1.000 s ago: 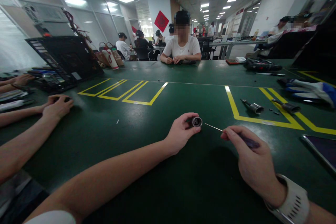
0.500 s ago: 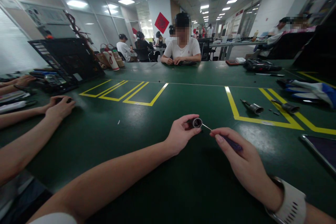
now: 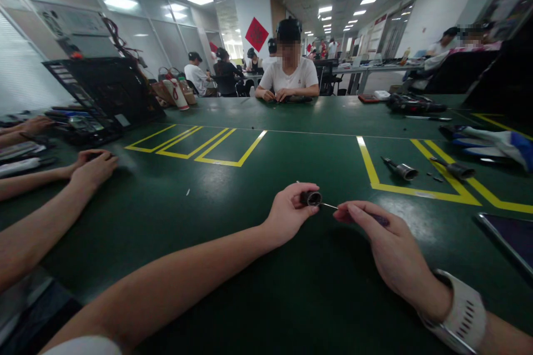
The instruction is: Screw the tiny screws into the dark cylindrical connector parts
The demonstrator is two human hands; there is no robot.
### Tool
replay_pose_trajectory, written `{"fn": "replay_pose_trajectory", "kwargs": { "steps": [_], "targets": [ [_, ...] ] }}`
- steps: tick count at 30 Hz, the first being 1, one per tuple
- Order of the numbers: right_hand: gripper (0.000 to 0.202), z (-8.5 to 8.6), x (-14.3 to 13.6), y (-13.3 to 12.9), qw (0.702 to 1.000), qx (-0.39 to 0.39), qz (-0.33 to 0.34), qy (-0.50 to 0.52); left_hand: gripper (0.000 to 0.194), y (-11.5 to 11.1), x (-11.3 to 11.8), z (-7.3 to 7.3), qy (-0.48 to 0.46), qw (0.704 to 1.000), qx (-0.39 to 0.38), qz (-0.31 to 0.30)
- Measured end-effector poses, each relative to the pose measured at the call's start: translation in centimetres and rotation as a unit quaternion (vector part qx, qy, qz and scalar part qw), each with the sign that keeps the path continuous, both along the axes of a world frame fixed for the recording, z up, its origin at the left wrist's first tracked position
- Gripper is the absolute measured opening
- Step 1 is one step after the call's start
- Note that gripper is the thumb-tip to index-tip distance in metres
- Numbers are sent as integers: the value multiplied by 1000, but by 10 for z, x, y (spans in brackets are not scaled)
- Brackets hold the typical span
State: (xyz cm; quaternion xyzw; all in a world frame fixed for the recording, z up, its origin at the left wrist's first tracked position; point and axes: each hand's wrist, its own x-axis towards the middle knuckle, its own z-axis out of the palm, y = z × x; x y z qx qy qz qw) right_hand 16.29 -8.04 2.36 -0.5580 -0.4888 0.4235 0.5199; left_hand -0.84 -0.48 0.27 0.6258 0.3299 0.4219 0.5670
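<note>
Pinched between the thumb and fingers of my left hand (image 3: 287, 215) is a dark metal socket-like part (image 3: 312, 198), its round open end turned toward my right side. The rest of this part is mostly hidden by the fingers. My right hand (image 3: 389, 238) is closed on a small screwdriver (image 3: 380, 220) with a dark purple handle. Its thin shaft reaches left to the lower rim of the part; whether the tip is inside or only touching, I cannot tell. Both hands are above the green table (image 3: 233, 288).
At right, two similar metal parts (image 3: 405, 171) lie by yellow tape, with several tiny dark pieces (image 3: 437, 179) between them. Farther right are blue-and-white gloves (image 3: 495, 144) and a flat dark device (image 3: 510, 238). A neighbour's hands (image 3: 94, 169) work at left; another person (image 3: 289, 75) sits opposite.
My right hand has shifted slightly right, and the screwdriver's shaft lies flatter, now at the part's lower rim. The part in my left hand has tilted a little.
</note>
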Motion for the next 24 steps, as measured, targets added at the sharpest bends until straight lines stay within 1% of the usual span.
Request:
{"fn": "replay_pose_trajectory", "kwargs": {
  "steps": [3, 5, 8, 11, 13, 16, 19, 21, 24],
  "targets": [
    [27, -2, 2, 5, 993, -23, -3, 117, 42, 1, 1, 0, -2, 1000, -10, 2],
    [25, -1, 2, 7, 987, -34, -2, 157, 42, 2, 1, -1, -6, 1000, -19, -4],
    [22, 1, 1, 9, 981, -36, -10, 189, 42, 2, 0, -1, -15, 999, -33, -3],
    [20, 1, 0, 8, 979, -27, -25, 199, 41, 2, 0, 0, -21, 999, -33, 3],
    [22, 0, -1, 7, 982, -11, -32, 184, 41, 2, 0, 0, -17, 1000, -24, 4],
    [26, -2, -2, 4, 990, 6, -19, 137, 41, 1, 0, 1, -13, 1000, -10, 3],
    [27, -4, -2, 3, 994, -3, 1, 105, 40, 1, 1, 1, -19, 1000, -5, 5],
    [25, -3, -1, 3, 993, -12, 5, 114, 39, 1, 1, 1, -19, 1000, -6, 5],
    [22, 0, 1, 6, 984, -32, 6, 174, 39, 1, -1, -1, -13, 1000, -2, -5]
  ]
}}
